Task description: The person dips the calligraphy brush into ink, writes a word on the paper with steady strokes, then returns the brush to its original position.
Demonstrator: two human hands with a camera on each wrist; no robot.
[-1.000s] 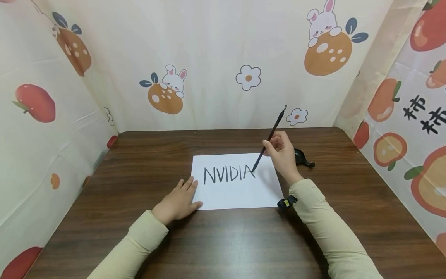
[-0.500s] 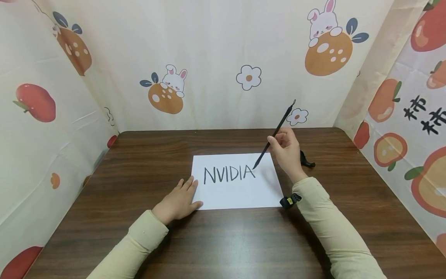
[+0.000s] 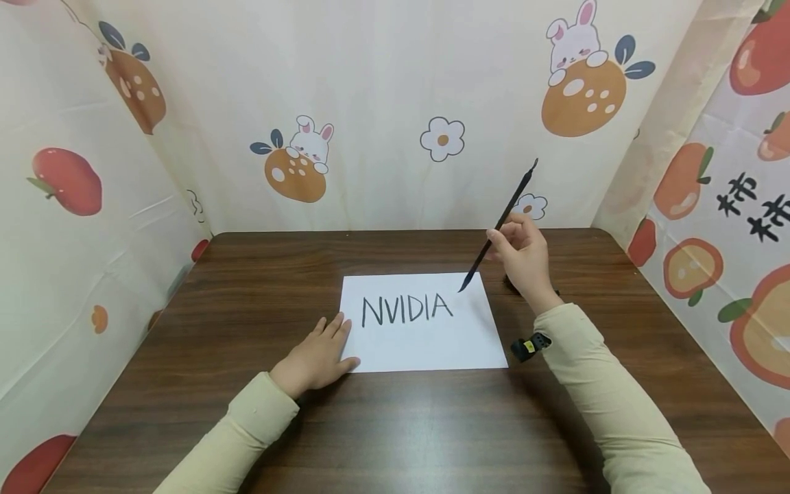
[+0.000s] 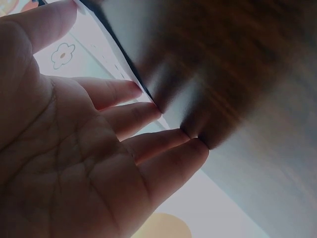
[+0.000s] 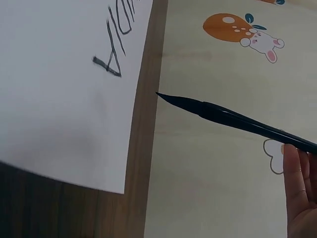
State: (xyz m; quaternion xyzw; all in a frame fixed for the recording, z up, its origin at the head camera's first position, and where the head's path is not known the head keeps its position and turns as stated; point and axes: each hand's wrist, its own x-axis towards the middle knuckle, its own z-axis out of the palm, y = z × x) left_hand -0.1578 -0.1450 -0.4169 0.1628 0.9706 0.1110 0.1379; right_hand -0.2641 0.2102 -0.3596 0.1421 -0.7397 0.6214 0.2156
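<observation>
A white sheet of paper (image 3: 426, 346) lies on the table, with "NVIDIA" written across it in dark strokes. My left hand (image 3: 317, 353) rests at the sheet's left edge, fingers spread and fairly straight; the left wrist view shows its palm side (image 4: 64, 148), with fingertips touching down along the paper's edge. Between thumb and fingers, my right hand (image 3: 524, 257) pinches a black writing brush (image 3: 503, 223). The brush slants, its tip pointing down to the left. In the right wrist view the pointed bristles (image 5: 178, 103) hang clear of the paper, right of the last letter.
A black object (image 3: 511, 285) on the table is mostly hidden behind my right hand. The dark wood tabletop (image 3: 395, 425) ends at a patterned curtain (image 3: 382, 82) at the back, with more curtain at both sides. A small camera (image 3: 529, 346) sits at my right wrist.
My right hand has lifted the brush off the last letter and moved it right and away from me. The black object has become largely covered by that hand. The left hand stays put.
</observation>
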